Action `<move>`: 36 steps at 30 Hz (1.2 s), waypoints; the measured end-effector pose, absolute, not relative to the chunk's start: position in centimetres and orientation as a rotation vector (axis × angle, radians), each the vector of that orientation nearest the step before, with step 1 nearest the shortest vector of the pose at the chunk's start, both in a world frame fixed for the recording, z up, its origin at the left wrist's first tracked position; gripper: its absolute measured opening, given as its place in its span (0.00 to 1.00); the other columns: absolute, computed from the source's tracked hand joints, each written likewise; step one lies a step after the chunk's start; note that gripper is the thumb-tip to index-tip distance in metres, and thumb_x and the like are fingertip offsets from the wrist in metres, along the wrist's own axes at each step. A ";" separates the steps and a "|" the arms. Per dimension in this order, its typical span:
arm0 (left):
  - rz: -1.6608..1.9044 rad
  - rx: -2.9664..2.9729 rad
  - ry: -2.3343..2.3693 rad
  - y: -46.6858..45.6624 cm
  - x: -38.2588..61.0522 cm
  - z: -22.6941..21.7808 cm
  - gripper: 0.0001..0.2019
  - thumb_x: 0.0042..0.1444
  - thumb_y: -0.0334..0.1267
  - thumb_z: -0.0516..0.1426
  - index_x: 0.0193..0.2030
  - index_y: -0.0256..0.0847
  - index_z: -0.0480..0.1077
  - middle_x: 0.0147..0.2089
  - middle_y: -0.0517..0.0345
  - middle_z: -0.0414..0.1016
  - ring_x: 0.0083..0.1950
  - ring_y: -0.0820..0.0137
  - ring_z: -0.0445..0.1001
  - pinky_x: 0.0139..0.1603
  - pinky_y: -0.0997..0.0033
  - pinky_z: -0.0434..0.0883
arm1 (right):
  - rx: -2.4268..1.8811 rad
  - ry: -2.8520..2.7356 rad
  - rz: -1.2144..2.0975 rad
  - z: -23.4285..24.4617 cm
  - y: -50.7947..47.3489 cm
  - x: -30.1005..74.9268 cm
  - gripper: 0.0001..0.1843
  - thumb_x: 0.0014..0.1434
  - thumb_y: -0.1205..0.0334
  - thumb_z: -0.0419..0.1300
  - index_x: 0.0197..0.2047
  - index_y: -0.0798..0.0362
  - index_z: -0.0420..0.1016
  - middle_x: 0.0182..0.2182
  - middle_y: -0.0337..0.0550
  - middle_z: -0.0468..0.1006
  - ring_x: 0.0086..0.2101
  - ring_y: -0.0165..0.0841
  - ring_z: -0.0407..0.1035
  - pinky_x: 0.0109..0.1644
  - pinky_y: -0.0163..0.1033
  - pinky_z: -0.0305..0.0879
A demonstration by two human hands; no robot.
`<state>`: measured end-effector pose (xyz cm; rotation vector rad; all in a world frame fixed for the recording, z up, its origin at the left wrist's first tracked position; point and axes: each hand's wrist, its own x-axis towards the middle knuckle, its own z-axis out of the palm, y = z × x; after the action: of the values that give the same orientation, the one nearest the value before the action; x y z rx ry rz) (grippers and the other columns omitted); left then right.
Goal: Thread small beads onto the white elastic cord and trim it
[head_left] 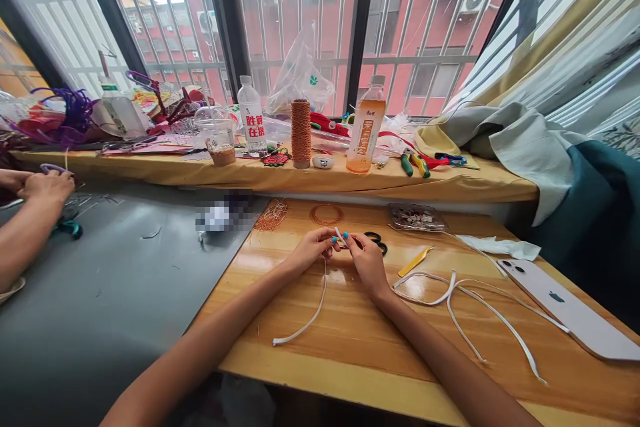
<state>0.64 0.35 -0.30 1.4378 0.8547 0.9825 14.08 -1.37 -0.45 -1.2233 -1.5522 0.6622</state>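
Observation:
My left hand (315,248) and my right hand (369,265) meet over the wooden table, fingertips pinched around a white cord (323,300). One end of the cord pokes up between the two hands, while the rest hangs below my left hand and curves to the lower left on the tabletop. Both hands are closed. Black-handled scissors (383,248) lie just behind my right hand, partly hidden by it. A small yellow-handled tool (415,261) rests to the right, near several loose white cords (500,317).
A wire coil (327,205), a clear box (417,217) and a phone (570,307) lie on the table (360,360). Bottles (367,123), a brown cord spool (301,133) and pliers (415,164) line the ledge. At far left, another person's hands (47,187) work.

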 end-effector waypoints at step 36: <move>0.648 2.796 1.103 1.0 -3.0 0.6 0.11 0.54 0.32 0.47 0.35 0.39 0.70 0.31 0.56 0.71 0.32 0.74 0.67 0.31 0.78 0.59 | -1.341 -2.174 0.117 0.0 -2.3 14.1 0.14 0.58 0.63 0.44 0.29 0.53 0.69 0.28 0.41 0.70 0.29 0.29 0.63 0.30 0.31 0.51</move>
<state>-2.97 1.03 0.63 2.7960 1.1032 0.6481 14.06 -2.25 -0.04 -1.3406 -2.1743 0.1174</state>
